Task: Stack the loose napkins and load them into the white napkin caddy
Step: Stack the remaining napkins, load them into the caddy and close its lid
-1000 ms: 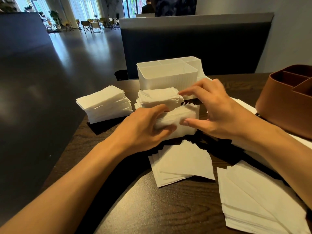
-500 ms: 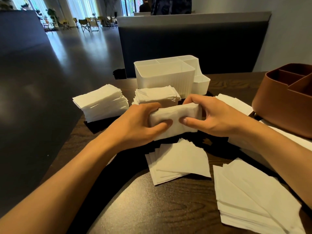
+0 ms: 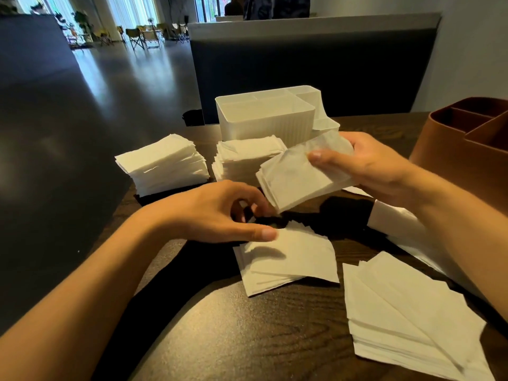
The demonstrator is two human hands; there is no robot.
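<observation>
step: mid-load, by my read. One bundle is squared up and in hand, not yet in the caddy.
right hand (image 3: 373,167): grasping a napkin bundle (image 3: 299,174), thumb on top, fingers underneath; bundle is tilted, lifted off the table, just in front of the caddy.
left hand (image 3: 217,213): fingers loosely curled, low over the table, thumb tip at the edge of the fanned pile. Whether it pinches anything I cannot tell; fingertips sit in shadow under the bundle.
white caddy (image 3: 266,119): back centre of the table (image 3: 247,339), big front compartment looks empty from this angle, smaller compartments behind and to the right.
next move: likely swing the bundle up over the front rim and drop it flat or on edge into the big compartment; needs the bundle kept tight so sheets don't splay.
napkin count: two neat stacks, one far left (image 3: 165,163), one touching the caddy front (image 3: 244,158); one fanned pile (image 3: 288,259) near centre; one loose pile (image 3: 406,320) near right; more sheets under the right forearm, count unclear.
caddies: one white, one brown caddy (image 3: 467,149) at right edge.
</observation>
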